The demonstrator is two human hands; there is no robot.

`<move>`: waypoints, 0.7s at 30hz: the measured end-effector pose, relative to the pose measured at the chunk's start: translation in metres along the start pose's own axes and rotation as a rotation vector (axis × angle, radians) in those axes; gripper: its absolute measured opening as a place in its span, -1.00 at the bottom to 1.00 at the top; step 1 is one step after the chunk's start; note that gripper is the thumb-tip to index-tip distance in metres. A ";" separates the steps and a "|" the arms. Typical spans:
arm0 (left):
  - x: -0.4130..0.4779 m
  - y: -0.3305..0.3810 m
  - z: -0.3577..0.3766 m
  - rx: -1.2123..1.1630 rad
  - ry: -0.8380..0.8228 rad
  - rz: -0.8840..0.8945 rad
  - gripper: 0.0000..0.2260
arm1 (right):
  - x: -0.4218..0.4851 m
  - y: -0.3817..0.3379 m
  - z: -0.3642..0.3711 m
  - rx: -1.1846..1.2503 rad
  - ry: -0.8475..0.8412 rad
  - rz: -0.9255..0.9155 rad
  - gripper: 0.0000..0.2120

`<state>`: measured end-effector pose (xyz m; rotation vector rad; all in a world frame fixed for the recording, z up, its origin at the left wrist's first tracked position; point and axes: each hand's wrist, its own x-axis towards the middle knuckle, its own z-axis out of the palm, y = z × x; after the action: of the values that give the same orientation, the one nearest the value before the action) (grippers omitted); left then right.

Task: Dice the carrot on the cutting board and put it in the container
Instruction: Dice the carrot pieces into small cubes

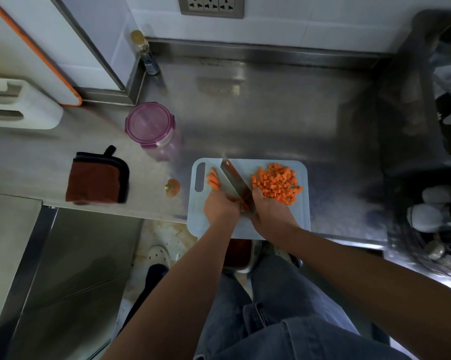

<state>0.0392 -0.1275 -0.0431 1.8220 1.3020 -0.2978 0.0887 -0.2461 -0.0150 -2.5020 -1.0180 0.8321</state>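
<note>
Mostly diced. Leftover carrot sticks (214,181) look stiff, light, likely to roll; pin them flat. The right hand (268,211) wraps its fingers round the knife (236,181) handle; left hand (220,207) fingers curled, grasp unclear.

Looks like a kitchen: steel counter (271,107) against a tiled wall (323,22), dish rack (411,105) at the right, diced carrot (275,184) on a cutting board (303,216) near.

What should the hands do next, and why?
Probably slide the carrot sticks under the knife and chop them small. They are still long, lying left of it, while the pile on the right is already diced.
</note>
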 end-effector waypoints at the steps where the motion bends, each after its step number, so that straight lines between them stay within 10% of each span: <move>1: -0.001 0.000 0.000 0.005 0.001 0.008 -0.85 | 0.002 0.001 -0.003 0.023 0.017 -0.002 -0.67; 8: -0.010 0.006 -0.005 0.117 0.022 0.131 -0.68 | 0.007 0.010 -0.032 0.246 0.170 0.040 -0.63; 12: -0.015 0.009 -0.010 0.253 0.067 0.326 -0.92 | 0.004 0.011 -0.040 0.284 0.180 0.070 -0.66; 21: -0.006 0.005 -0.013 0.763 0.029 0.811 -0.57 | -0.006 0.022 -0.032 0.358 0.159 0.121 -0.78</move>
<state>0.0373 -0.1222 -0.0290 2.8240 0.3599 -0.3336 0.1170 -0.2680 0.0021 -2.2930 -0.6095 0.7580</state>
